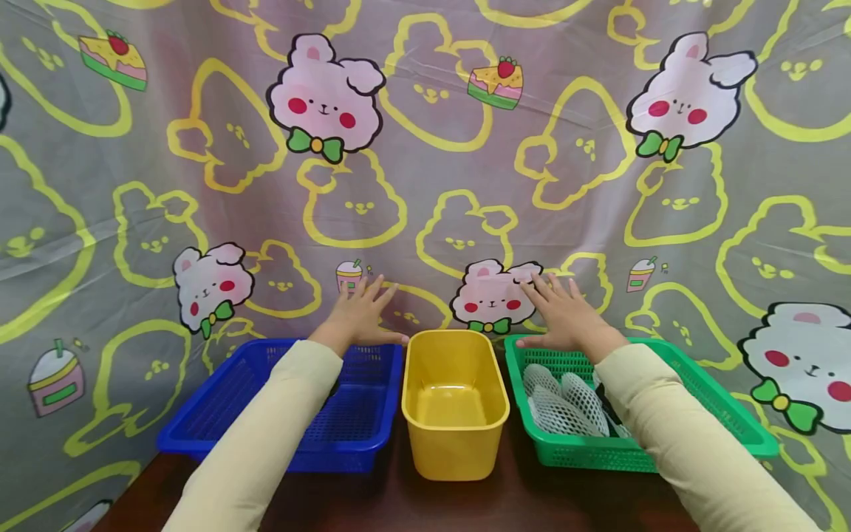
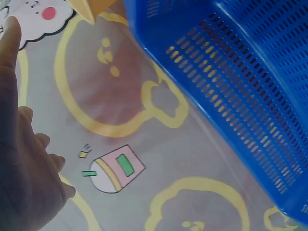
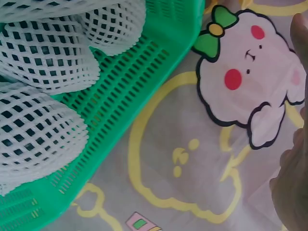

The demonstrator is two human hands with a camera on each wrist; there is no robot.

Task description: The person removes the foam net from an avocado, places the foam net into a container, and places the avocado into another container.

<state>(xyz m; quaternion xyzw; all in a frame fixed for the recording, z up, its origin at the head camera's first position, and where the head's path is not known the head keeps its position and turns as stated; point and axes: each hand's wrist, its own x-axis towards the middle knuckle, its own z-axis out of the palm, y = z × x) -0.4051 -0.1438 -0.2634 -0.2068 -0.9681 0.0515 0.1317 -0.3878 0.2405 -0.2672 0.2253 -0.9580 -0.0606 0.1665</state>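
My left hand [image 1: 362, 316] is spread above the back right part of a blue plastic basket [image 1: 359, 458], its thumb toward the yellow bin. Over the back left part of a green basket [image 1: 598, 459], my right hand [image 1: 558, 314] is likewise spread, holding nothing. Between the two baskets stands a deep yellow bin [image 1: 455, 451]. White foam net sleeves [image 1: 565, 410] lie in the green basket; dark items among them are partly hidden by my right forearm. The right wrist view shows the sleeves [image 3: 38, 130] close up. My left forearm covers part of the blue basket.
A grey curtain [image 1: 412, 170] printed with yellow outlines and white rabbits hangs right behind the containers. Dark brown tabletop [image 1: 465, 506] shows in front of them. The blue basket's wall [image 2: 226, 96] fills the right of the left wrist view.
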